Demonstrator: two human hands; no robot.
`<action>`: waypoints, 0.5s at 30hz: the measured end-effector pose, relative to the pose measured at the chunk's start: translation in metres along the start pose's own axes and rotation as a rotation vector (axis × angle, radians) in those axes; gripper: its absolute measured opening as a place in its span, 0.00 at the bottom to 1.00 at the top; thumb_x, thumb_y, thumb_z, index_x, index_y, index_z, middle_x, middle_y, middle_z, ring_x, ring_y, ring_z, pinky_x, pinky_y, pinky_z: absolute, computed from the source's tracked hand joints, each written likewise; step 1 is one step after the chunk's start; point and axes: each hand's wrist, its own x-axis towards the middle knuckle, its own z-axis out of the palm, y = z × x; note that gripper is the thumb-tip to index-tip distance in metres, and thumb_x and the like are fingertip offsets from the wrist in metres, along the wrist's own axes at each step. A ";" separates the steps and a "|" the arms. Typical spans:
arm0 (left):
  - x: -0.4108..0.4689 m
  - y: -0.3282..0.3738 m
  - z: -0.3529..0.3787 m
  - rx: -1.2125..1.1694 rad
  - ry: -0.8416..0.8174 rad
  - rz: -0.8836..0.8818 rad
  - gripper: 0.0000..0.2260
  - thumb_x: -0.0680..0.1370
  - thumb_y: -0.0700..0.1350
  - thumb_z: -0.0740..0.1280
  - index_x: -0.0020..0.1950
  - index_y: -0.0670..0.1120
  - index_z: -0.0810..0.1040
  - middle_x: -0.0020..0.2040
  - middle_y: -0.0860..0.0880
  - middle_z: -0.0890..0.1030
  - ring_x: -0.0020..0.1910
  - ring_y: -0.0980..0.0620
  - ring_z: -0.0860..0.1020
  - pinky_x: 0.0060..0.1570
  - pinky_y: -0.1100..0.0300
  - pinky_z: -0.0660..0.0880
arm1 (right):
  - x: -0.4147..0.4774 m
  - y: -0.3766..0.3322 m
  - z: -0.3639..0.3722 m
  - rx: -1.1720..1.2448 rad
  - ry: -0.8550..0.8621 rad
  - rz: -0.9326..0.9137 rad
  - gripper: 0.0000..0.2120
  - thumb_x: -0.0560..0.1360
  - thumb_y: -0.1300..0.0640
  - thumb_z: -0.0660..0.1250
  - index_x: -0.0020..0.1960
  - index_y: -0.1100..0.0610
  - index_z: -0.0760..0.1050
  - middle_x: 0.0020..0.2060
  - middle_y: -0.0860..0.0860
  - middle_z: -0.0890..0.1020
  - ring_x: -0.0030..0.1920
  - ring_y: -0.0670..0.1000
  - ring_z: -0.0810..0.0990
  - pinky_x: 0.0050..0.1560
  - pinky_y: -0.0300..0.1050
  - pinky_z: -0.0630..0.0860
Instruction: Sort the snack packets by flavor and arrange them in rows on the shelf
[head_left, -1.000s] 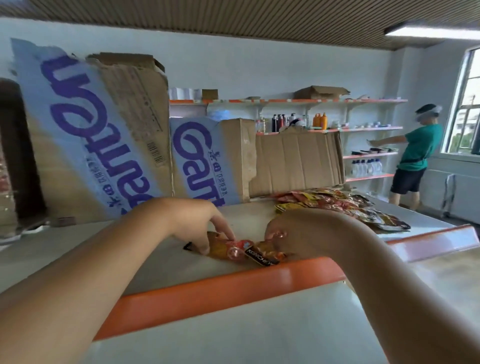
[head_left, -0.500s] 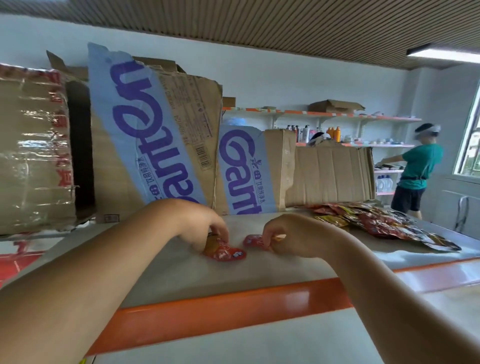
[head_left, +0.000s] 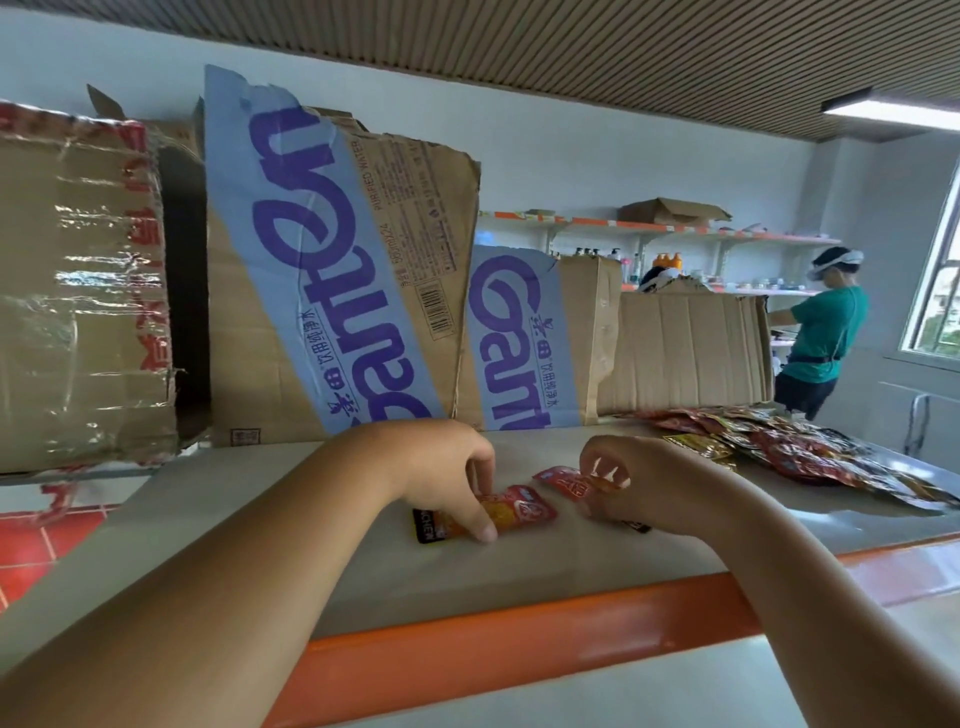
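Note:
Two red-and-orange snack packets lie on the grey shelf (head_left: 519, 566) with its orange front edge. My left hand (head_left: 447, 467) pinches the left packet (head_left: 514, 512) against the shelf with curled fingers. My right hand (head_left: 644, 483) pinches the right packet (head_left: 563, 480) at its near end; most of that packet shows to the left of my fingers. A loose pile of several red, yellow and dark packets (head_left: 779, 447) lies further right on the same shelf.
Torn cardboard boxes (head_left: 337, 291) with blue and purple print lean along the back of the shelf, and a taped box (head_left: 78, 291) stands at the left. A person in a green shirt (head_left: 821, 332) stands at wall shelves at the far right, near a window.
The two packets now lie slightly further apart and nearer the front edge. My left hand has drawn its packet toward me, showing its black end. The view shifted a little.

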 end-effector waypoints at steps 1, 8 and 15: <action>-0.001 0.001 0.000 -0.008 0.003 0.014 0.20 0.68 0.64 0.80 0.53 0.60 0.78 0.53 0.60 0.80 0.52 0.56 0.78 0.52 0.55 0.78 | 0.001 0.000 -0.001 -0.018 -0.006 0.002 0.12 0.71 0.40 0.75 0.49 0.40 0.74 0.48 0.39 0.78 0.46 0.44 0.81 0.47 0.46 0.82; -0.003 0.005 0.003 -0.001 0.014 0.051 0.17 0.69 0.63 0.78 0.51 0.60 0.78 0.52 0.58 0.79 0.49 0.55 0.79 0.52 0.48 0.81 | 0.000 -0.002 0.001 -0.011 0.048 -0.005 0.09 0.71 0.47 0.76 0.44 0.44 0.75 0.46 0.40 0.79 0.46 0.46 0.81 0.43 0.46 0.80; -0.004 0.009 0.002 0.000 0.018 0.029 0.15 0.68 0.64 0.77 0.49 0.63 0.78 0.51 0.58 0.81 0.48 0.55 0.80 0.51 0.46 0.82 | -0.003 -0.004 0.000 -0.082 0.047 -0.075 0.07 0.73 0.46 0.73 0.44 0.42 0.74 0.41 0.40 0.78 0.41 0.43 0.80 0.39 0.39 0.76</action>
